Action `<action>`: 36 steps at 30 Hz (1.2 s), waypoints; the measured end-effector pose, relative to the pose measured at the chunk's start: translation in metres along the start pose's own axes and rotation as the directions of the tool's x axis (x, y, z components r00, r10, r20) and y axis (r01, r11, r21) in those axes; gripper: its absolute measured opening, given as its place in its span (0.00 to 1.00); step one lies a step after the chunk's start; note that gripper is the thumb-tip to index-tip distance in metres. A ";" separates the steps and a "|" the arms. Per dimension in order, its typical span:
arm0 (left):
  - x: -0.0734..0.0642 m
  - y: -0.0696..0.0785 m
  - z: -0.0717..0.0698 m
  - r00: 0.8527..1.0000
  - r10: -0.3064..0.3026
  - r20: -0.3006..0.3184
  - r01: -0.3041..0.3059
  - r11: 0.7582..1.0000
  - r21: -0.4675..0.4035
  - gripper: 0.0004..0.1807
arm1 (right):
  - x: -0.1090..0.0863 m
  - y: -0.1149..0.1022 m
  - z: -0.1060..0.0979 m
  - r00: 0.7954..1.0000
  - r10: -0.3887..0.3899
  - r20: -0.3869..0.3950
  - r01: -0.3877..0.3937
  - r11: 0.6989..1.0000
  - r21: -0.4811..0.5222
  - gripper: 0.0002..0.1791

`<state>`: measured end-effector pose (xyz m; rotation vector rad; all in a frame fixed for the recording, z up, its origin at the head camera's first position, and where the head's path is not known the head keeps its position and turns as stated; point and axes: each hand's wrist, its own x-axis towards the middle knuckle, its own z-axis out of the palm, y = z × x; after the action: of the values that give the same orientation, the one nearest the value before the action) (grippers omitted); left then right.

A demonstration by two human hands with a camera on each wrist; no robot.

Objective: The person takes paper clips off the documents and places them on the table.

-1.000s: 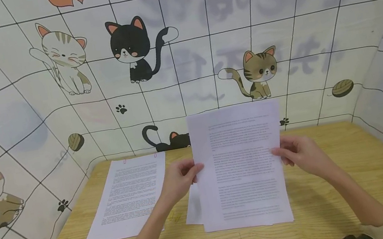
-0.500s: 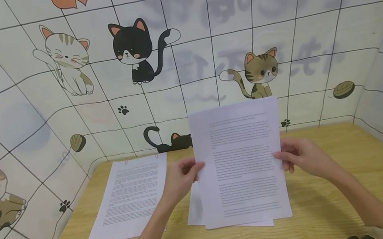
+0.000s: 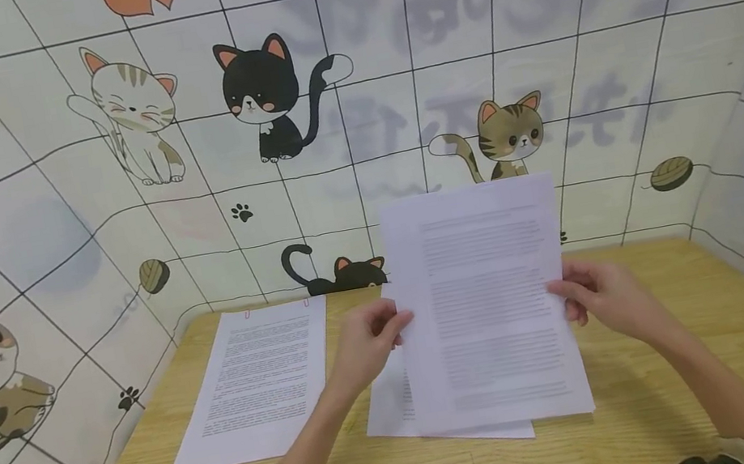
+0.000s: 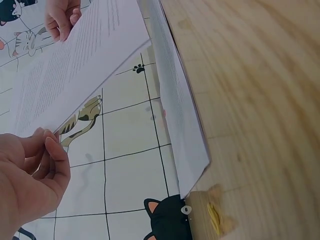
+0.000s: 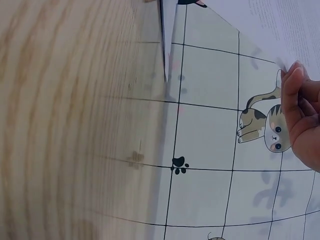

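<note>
Upright above the table, printed paper (image 3: 489, 311) is held up by both hands, one at each side edge. My left hand (image 3: 368, 343) pinches its left edge between thumb and fingers, and my right hand (image 3: 608, 299) pinches the right edge. In the left wrist view the left hand (image 4: 35, 170) grips the edge, with the paper (image 4: 75, 65) slanting away from it. The right wrist view has the right hand (image 5: 302, 110) at the paper's edge. How many sheets are held cannot be told. Behind and below, another printed sheet (image 3: 390, 405) lies on the table, partly hidden.
To the left on the wooden table (image 3: 715, 339) lies a printed stack (image 3: 257, 382) with two reddish paper clips at its top edge. A white grid-patterned wall covering (image 3: 381, 107) with cartoon cats rises behind and at both sides.
The held paper has risen slightly and shifted to the right with both hands. More of the sheet lying on the table behind it now shows.
</note>
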<state>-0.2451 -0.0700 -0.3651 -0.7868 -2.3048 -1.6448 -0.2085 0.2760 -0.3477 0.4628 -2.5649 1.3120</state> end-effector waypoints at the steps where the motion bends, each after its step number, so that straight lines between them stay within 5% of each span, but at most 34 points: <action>1: 0.000 0.000 0.002 1.000 0.010 0.004 -0.010 1.000 0.010 0.06 | 0.000 0.001 -0.002 1.000 0.004 -0.008 -0.004 1.000 -0.009 0.10; 11: 0.009 0.009 0.021 0.999 0.026 0.043 -0.029 0.998 0.062 0.05 | -0.004 0.007 -0.022 0.995 0.044 -0.091 -0.053 0.993 -0.104 0.12; 21: 0.015 0.015 0.047 0.996 -0.068 0.063 0.068 0.998 0.010 0.03 | -0.009 0.016 -0.036 0.976 0.108 -0.190 -0.141 0.976 -0.169 0.20; 36: 0.025 0.008 0.080 0.996 -0.091 0.020 0.091 0.995 0.036 0.05 | -0.013 0.034 -0.056 0.984 0.068 -0.166 -0.120 0.937 -0.328 0.16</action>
<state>-0.2512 0.0130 -0.3757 -0.7052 -2.4107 -1.6356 -0.2065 0.3427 -0.3455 0.1682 -2.6322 0.8654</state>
